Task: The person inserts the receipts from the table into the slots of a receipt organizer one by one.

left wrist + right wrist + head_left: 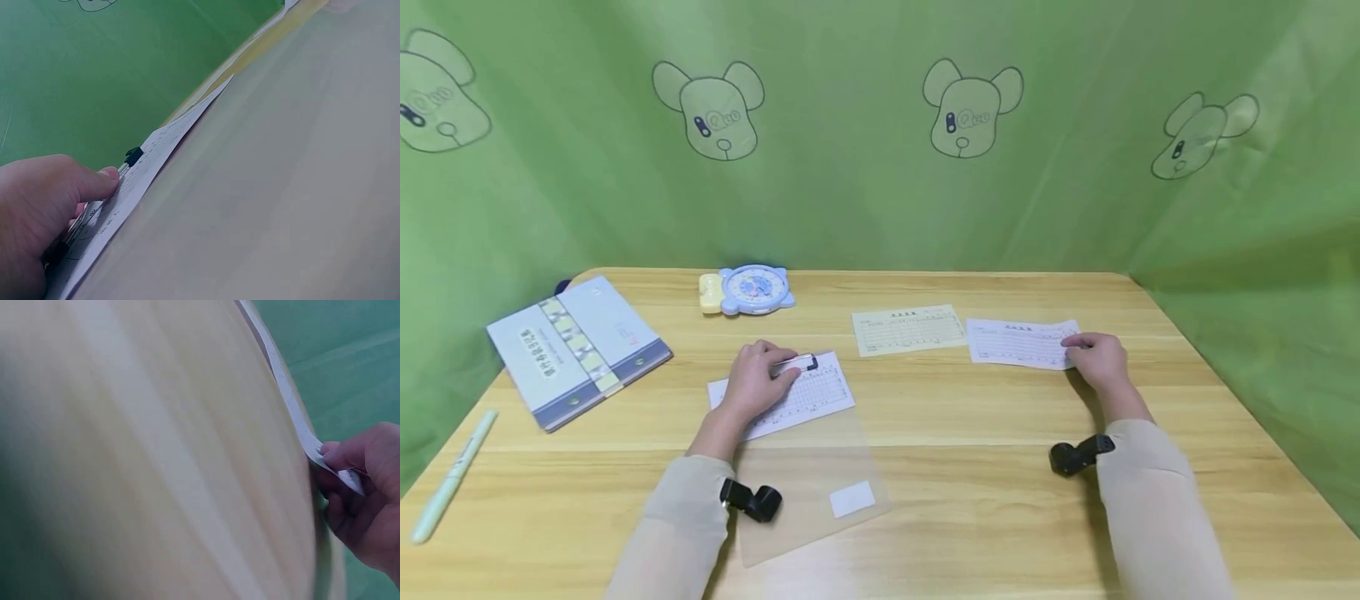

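My left hand (751, 385) holds the metal clip (803, 362) at the top of a see-through clipboard (808, 467). A printed white form (823, 390) lies crosswise under that clip. In the left wrist view the thumb (103, 182) presses along the clip, whose corner is black. Off to the right, my right hand (1099, 364) pinches the right edge of another white form (1017, 343). The right wrist view shows this paper's end (347, 478) bent up between thumb and fingers. Beside it on the table lies a pale yellow form (908, 330).
A blue-and-white binder (625, 312) with a patterned band lies at the table's left, near a mint-green pen (454, 479). Toward the back edge is a blue toy clock (756, 289) with a yellow end. A green curtain (850, 208) hangs behind the wooden table (970, 508).
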The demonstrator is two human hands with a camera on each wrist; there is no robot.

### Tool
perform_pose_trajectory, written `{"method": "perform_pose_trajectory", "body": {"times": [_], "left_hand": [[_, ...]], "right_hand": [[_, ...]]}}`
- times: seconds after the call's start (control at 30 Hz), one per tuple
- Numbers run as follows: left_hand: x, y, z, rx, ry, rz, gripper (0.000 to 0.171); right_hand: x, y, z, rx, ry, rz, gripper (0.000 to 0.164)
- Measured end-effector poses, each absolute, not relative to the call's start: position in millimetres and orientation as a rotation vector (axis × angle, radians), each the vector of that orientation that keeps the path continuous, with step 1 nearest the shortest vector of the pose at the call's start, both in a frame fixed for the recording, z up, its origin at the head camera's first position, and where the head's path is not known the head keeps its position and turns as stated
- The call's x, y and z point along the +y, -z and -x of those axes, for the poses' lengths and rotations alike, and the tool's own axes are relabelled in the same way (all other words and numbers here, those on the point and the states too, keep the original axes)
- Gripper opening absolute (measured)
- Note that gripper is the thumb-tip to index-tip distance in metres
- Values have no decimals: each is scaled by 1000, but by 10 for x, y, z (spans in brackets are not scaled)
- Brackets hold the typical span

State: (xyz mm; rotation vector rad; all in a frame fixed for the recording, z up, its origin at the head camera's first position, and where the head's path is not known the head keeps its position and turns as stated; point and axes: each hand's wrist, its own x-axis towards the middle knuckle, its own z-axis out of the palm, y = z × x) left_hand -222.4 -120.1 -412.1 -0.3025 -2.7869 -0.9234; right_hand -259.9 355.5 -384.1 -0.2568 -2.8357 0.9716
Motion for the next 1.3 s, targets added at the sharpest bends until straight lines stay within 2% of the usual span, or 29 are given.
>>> {"method": "perform_pose_trajectory", "body": {"times": [0.27,0.47,0.6,0.8,0.9,1.13,1.3], "left_hand": [[-1187,4145,2219,-2794,925,305,30],[-1184,4144,2213,-2799,919,303,29],[-1179,4132,2213,-2812,909,305,30],[-1184,4104,2215,-2827,918,296,30],[-1187,4096,2218,-2836,924,289,30],[-1186,4075,2228,-2834,1007,280,29],[-1187,4055,2239,-2834,1063,265,29]], "right_hand": [[3681,3641,2421,-2810,-1194,125,38],[4118,3980,2636,-2408,-1682,165,35],[4223,4179,2800,-2166,-1900,70,36],[3745,4175,2789,-2118,-2056,-93,39],[3388,4052,2645,-2205,-2113,-165,37],[2432,3503,2139,-2504,-2102,-357,32],[2102,3543,2111,-2649,-2126,-450,29]]}}
